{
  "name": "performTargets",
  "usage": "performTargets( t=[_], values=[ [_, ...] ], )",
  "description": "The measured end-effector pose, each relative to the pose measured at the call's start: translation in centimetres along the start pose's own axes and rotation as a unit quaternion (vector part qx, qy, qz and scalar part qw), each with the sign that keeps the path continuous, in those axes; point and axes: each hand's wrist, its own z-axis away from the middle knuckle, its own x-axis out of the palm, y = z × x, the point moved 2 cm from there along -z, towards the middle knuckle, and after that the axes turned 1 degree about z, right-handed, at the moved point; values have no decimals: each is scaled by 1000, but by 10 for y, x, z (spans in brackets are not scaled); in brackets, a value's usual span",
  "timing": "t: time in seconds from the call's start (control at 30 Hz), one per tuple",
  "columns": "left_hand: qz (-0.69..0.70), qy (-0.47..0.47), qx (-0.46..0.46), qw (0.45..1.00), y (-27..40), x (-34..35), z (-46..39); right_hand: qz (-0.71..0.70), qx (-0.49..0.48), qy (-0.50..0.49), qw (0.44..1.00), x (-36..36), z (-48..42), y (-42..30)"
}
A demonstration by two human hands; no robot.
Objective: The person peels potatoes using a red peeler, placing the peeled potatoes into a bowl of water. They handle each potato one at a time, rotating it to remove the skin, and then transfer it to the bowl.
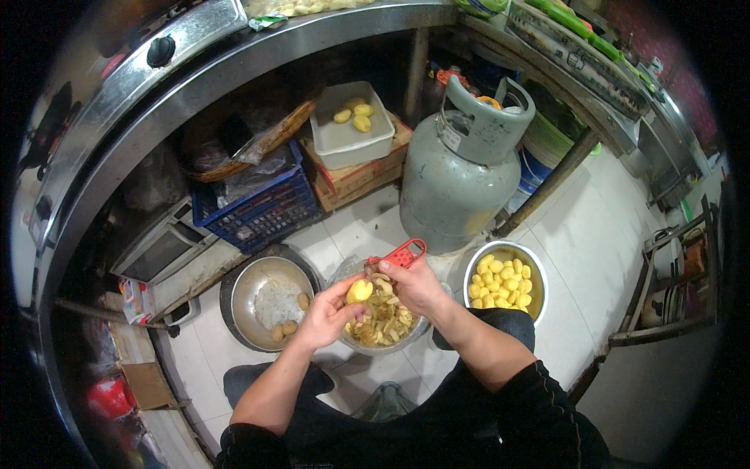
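Observation:
Between the fingers of my left hand [326, 316] is a potato [359, 291], its visible side peeled yellow. My right hand [419, 287] grips a red vegetable peeler [401, 255], whose perforated handle juts out past the thumb. A curl of peel hangs beside the right fingers. Both hands are above a bowl of potato peelings [384, 328]. On the left, a metal basin [243, 305] holds a few unpeeled potatoes [283, 330]. To the right, a steel bowl [544, 281] is heaped with several peeled potatoes [501, 281].
A grey gas cylinder [460, 182] stands just beyond the hands. Behind the basin sits a blue plastic crate [258, 211]. A white tub [351, 149] with several potatoes rests on a cardboard box [363, 182]. A metal counter [328, 29] curves overhead; a rack [662, 281] is at right.

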Motion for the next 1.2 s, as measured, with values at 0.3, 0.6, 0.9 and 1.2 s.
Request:
performTargets(
  t=[0.3, 0.6, 0.9, 1.2],
  values=[
    [-80, 23, 12, 996, 3, -7, 4, 54, 28, -38, 997, 2, 0, 0],
    [105, -9, 23, 994, -8, -12, -2, -11, 20, -34, 999, 3, 0, -9],
    [42, 80, 8, 996, -13, 0, -5, 211, -76, -25, 974, 11, 4, 5],
    [183, 47, -26, 982, -10, 6, -2, 28, -45, 74, 996, -4, -2, 14]
  ],
)
